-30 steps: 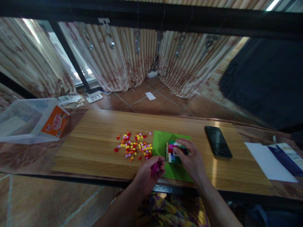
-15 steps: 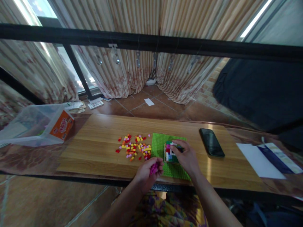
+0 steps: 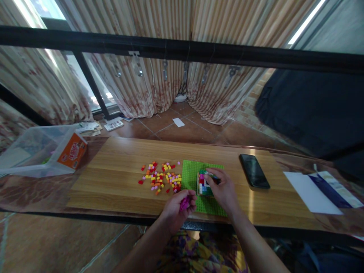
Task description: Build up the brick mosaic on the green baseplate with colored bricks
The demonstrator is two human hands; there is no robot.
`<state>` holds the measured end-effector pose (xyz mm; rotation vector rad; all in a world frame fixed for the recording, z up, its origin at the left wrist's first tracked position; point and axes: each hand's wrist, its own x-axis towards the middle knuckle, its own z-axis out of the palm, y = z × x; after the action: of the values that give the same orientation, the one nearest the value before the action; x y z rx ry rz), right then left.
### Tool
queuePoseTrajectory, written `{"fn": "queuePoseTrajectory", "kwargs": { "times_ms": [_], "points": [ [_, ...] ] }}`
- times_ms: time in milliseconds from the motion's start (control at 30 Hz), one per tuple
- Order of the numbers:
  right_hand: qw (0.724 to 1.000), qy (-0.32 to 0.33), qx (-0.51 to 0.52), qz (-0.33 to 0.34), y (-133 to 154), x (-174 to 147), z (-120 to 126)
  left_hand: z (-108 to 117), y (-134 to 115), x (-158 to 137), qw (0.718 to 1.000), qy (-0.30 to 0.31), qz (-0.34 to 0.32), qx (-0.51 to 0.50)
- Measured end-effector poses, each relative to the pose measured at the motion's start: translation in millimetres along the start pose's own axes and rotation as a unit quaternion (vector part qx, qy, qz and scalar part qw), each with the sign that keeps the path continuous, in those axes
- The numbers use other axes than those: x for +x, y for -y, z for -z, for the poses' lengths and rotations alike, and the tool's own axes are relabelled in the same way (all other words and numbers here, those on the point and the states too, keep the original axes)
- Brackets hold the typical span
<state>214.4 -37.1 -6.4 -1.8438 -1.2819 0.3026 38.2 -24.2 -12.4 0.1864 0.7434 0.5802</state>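
Cupped at the table's front edge, my left hand (image 3: 176, 208) holds several magenta toy bricks (image 3: 185, 203). My right hand (image 3: 224, 189) reaches over a small multicoloured brick build (image 3: 202, 185) on a green baseplate (image 3: 189, 174). Its thumb and fingertips are pinched together at the top of the build; what they hold, if anything, is too small to make out. White, blue, green, red and magenta bricks show on the build, while its right part is hidden by the hand. To the left lies a spread of loose red, yellow, orange and pink bricks (image 3: 159, 177).
A black phone (image 3: 254, 171) lies right of the baseplate on the wooden table (image 3: 119, 163). Papers (image 3: 311, 192) are at the far right. A clear plastic bin (image 3: 36, 148) with an orange label stands at the far left. A dark rail (image 3: 182, 49) crosses beyond the table.
My right hand has shifted very slightly on top of the build, its fingertips a touch lower. My left hand stays in place with the magenta bricks.
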Motion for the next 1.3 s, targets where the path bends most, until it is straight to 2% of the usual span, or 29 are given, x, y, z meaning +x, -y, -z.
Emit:
{"fn": "queuePoseTrajectory", "kwargs": {
  "times_ms": [400, 467, 567, 600, 700, 767, 933, 1067, 1167, 1300],
  "points": [
    [1.0, 0.004, 0.004, 0.012, -4, 2, 2, 0, -2, 0, 1.0, 0.015, 0.01, -0.02],
    [0.999, -0.022, -0.025, 0.033, 2, -1, 5, 2, -2, 1, 0.999, 0.025, 0.012, -0.025],
    [0.99, -0.065, -0.073, 0.101, 16, -14, 10, 6, -2, 3, 0.999, 0.038, 0.011, -0.035],
    [0.987, -0.057, -0.077, 0.129, 21, -20, 10, 7, -2, 4, 0.998, 0.044, 0.01, -0.039],
    [0.977, 0.023, -0.08, 0.198, 34, -40, 7, 9, -1, 6, 0.997, 0.062, 0.004, -0.054],
    [0.968, 0.062, -0.104, 0.222, 39, -51, 3, 9, -1, 6, 0.996, 0.072, -0.001, -0.058],
    [0.96, 0.079, -0.178, 0.202, 42, -61, -9, 10, -1, 7, 0.994, 0.093, 0.012, -0.064],
    [0.963, 0.076, -0.176, 0.188, 42, -63, -13, 9, -1, 6, 0.993, 0.1, 0.011, -0.059],
    [0.97, 0.057, -0.151, 0.183, 40, -60, -9, 9, -1, 5, 0.995, 0.086, 0.005, -0.053],
    [0.981, 0.001, -0.111, 0.157, 31, -46, 8, 10, -1, 4, 0.997, 0.072, 0.023, -0.035]
  ]
}}
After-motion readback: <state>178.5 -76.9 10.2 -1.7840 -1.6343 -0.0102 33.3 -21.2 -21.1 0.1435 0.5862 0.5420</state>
